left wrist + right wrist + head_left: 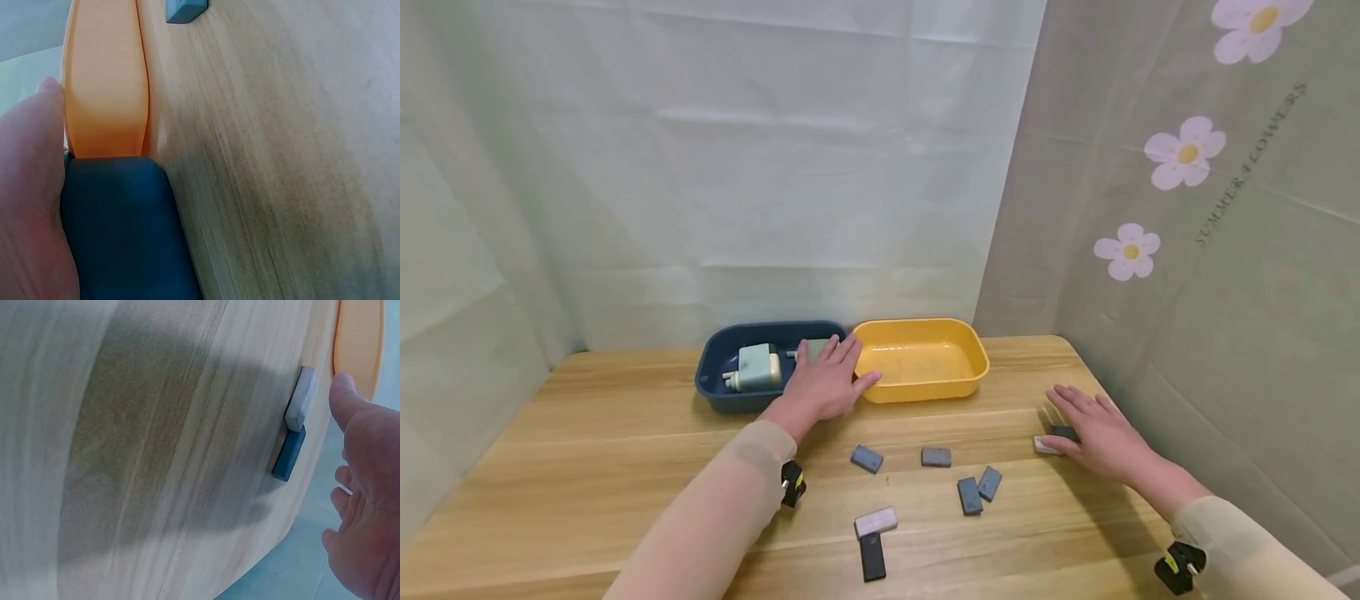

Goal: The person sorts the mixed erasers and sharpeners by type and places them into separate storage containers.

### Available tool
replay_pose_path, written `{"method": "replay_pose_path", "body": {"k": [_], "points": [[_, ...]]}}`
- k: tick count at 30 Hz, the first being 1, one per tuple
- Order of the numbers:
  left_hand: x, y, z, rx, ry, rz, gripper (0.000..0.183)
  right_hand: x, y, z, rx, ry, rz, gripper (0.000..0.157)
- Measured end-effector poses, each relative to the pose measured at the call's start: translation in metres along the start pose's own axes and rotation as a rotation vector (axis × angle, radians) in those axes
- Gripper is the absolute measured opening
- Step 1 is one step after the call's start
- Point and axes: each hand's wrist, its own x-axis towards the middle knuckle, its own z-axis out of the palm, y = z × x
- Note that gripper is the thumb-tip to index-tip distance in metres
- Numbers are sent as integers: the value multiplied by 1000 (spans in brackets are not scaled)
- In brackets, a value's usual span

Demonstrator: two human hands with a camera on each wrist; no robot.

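Note:
My left hand [823,387] is over the right end of a dark blue bin [733,405], fingers straight and spread, the thumb reaching toward a yellow bin [925,390] beside it. In the blue bin lies a pale green and cream boxy thing [758,367] with a small prong; a second grey-green one [817,349] is partly hidden by my fingers. My right hand [1101,437] hovers with straightened fingers above a whitish bar [302,400] and a dark bar [289,455], which lie end to end on the table. Neither hand holds anything.
Several small bars lie on the wooden table [625,475]: blue-grey ones [867,459], a grey one [936,457], a pale one [876,522] and a black one [872,557]. Fabric curtains [820,183] rise behind the bins and along the right edge.

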Motion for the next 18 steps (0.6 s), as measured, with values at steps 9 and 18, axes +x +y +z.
{"method": "replay_pose_path", "body": {"k": [9, 18], "points": [[-1, 1, -1, 7, -2, -18, 92, -8, 11, 5, 9, 38, -69, 76], [-3, 2, -2, 13, 8, -3, 91, -23, 20, 3, 6, 5, -81, 59]]}}
